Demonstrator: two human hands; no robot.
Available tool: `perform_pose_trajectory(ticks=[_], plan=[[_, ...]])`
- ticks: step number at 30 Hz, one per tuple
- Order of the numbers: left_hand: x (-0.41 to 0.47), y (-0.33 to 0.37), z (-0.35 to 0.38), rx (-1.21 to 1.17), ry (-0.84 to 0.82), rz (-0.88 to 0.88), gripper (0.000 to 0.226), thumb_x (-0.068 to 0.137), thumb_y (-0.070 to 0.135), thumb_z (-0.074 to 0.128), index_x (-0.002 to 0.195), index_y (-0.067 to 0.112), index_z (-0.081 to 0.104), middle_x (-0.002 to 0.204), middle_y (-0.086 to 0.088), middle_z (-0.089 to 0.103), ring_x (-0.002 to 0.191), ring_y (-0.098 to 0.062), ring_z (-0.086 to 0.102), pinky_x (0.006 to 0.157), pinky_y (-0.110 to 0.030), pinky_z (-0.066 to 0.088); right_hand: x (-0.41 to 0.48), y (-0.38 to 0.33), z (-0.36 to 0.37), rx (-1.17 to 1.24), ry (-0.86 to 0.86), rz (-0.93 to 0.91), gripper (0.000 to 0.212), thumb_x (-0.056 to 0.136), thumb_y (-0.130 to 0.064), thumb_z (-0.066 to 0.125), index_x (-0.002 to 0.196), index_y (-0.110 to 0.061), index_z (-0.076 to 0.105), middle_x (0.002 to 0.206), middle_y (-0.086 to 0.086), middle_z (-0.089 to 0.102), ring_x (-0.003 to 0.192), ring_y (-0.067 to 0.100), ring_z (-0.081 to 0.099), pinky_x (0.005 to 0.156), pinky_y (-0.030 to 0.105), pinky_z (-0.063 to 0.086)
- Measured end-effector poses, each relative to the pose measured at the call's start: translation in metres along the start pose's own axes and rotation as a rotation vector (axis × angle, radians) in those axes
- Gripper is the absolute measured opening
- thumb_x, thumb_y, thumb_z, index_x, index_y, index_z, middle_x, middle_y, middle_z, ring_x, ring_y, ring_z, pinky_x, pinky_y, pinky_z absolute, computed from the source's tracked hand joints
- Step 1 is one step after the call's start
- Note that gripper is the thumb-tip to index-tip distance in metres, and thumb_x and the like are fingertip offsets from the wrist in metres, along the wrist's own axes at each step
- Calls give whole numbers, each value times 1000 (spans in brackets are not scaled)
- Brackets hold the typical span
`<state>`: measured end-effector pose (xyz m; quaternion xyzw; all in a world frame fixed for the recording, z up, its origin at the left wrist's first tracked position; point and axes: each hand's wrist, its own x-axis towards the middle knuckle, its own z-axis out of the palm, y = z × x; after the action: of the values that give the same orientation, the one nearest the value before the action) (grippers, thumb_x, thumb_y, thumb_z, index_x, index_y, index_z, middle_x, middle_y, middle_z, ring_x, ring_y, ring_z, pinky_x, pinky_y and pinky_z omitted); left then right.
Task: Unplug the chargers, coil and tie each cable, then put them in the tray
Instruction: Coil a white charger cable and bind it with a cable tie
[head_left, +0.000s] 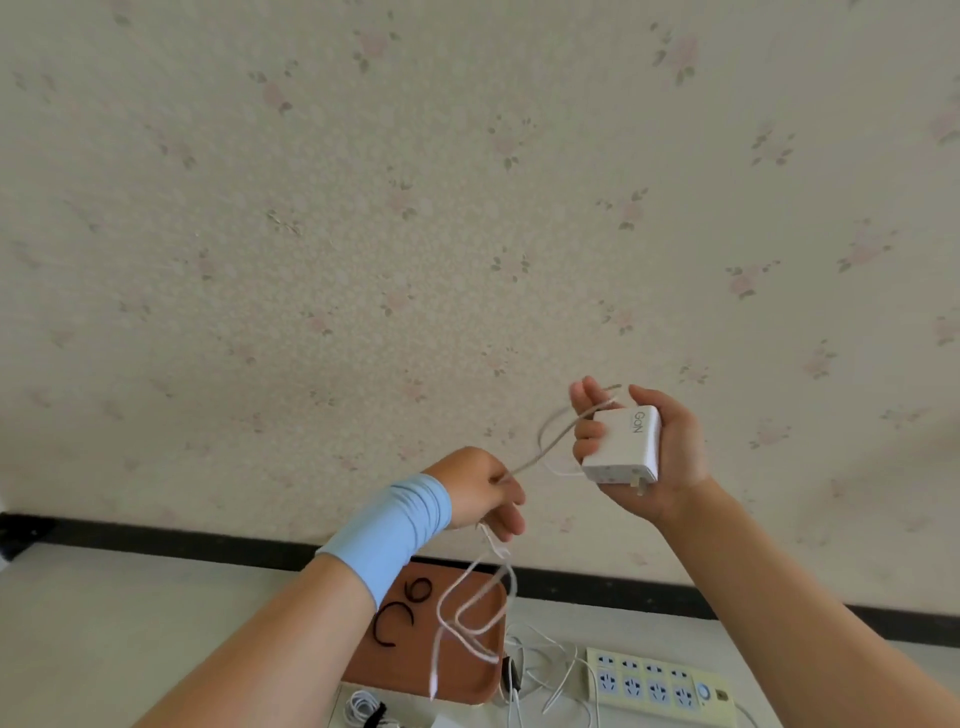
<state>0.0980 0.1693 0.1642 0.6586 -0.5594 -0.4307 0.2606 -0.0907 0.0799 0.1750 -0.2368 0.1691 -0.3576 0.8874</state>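
Much of the near edge is cut off: a coiled white cable (361, 705) bound with a dark tie is only half seen at the bottom, and the white object beside it cannot be made out. A tangle of white cables (545, 670) lies between the tray (415, 675) and the power strip (660, 686), with a small dark object among them too blurred to name. On the white charger (623, 447) the letters "GaN" can be read; its metal prongs are seen at the lower end. The charger is held up in front of the flowered wall by the right hand (660, 457), fingers curled around its body. From it the white cable (524, 462) loops left to the left hand (483, 493), where it is pinched between thumb and fingers; below that hand the cable hangs in loose loops over the tray, its plug end dangling at the tray's near edge. A pale blue wristband (395, 530) is worn on the left forearm. On the brown tray two black ties (405, 608) are curled. The strip's sockets are all unoccupied, its right end cut off.
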Motion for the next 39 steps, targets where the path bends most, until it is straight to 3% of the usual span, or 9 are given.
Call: perform_pose_trajectory(ticks=[2,7,11,14,19,22,27,33,39], plan=[[1,4,-3,-211,83,0,25,104,14,43,98,5,65,73,-5,69,61,-18,66,65,-24,56,-1,-1,0,-186,49,35,43,92,-27,46,120,1,60,132,17,66,63,19,53,57,30,49],[5,16,-1,-1046,175,41,26,106,12,38,105,2,62,62,-3,51,49,-12,50,65,-31,58,-12,14,8,-720,-46,284,49,93,-26,54,132,2,60,128,16,68,68,23,54,62,36,47],[6,22,-7,-1370,158,64,24,105,12,38,105,3,60,56,0,48,45,-10,47,64,-30,61,-9,23,10,-971,-276,551,61,90,-33,60,140,-1,51,135,14,64,69,20,55,61,31,52],[5,21,-20,-1458,255,119,24,105,14,39,105,4,61,59,-1,51,50,-10,51,72,-34,61,-8,30,11,-1184,-276,628,47,85,-35,65,117,-2,66,122,15,69,68,20,57,60,33,51],[-2,8,-19,-1161,103,55,48,96,44,52,116,1,63,102,-14,67,93,-27,66,97,-49,50,-7,23,11,-823,-70,380,14,88,-21,62,89,-7,62,89,15,62,61,25,54,56,33,49],[-6,2,-4,-781,-84,28,48,91,40,64,120,2,59,116,-18,66,104,-30,65,101,-49,48,-8,12,13,-533,-25,260,12,85,-21,58,85,-10,60,83,12,58,59,24,52,56,33,47],[-7,0,6,-336,-12,125,20,98,22,58,108,9,70,99,-8,75,84,-26,73,86,-37,58,-6,6,6,-369,84,170,10,86,-22,58,83,-12,56,86,10,59,63,24,51,59,33,47],[-6,3,-5,158,446,313,19,98,22,57,88,17,72,79,7,72,61,-9,69,68,-27,58,4,9,1,-281,313,89,14,88,-20,58,79,-13,50,77,11,58,58,25,52,59,33,48],[-6,-4,-25,254,243,214,16,93,33,63,97,24,75,80,15,69,60,0,55,66,-16,46,8,-1,-6,-199,385,24,14,90,-21,57,83,-14,46,76,10,56,57,25,50,59,33,48]])
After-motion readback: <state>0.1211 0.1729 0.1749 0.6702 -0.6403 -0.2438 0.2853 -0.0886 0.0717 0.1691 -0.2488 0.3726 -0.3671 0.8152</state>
